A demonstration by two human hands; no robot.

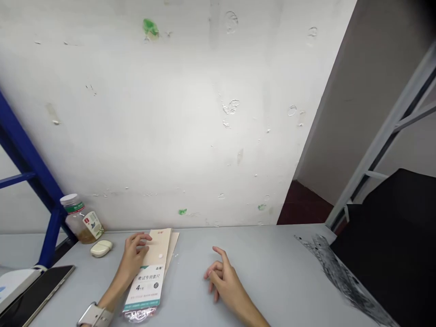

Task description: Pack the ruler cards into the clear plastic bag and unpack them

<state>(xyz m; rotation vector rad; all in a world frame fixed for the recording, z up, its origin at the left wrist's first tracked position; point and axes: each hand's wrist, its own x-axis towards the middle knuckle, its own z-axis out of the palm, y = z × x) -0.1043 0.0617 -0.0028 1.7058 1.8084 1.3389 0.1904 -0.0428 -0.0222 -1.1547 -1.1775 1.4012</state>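
Observation:
My left hand [134, 251], with a pale watch at its wrist, is over the left edge of a cream notebook [158, 240]. Its fingers are loosely bent and apart; whether the fingertips touch the cover I cannot tell. Overlapping the lower part of the notebook is a white and teal ruler-set package [145, 288] with a clear plastic end. Another cream sheet or booklet [175, 245] shows at the notebook's right side. My right hand [223, 274] is over the grey desk, right of the notebook, holding nothing, its fingers half bent and spread.
At the back left stand a clear jar [83, 222] with a white lid and a pale earbud case [101, 248]. A dark phone or tablet [44, 293] lies at the left front beside a white box [15, 284]. Black fabric [391, 240] and patterned plastic [340, 268] occupy the right.

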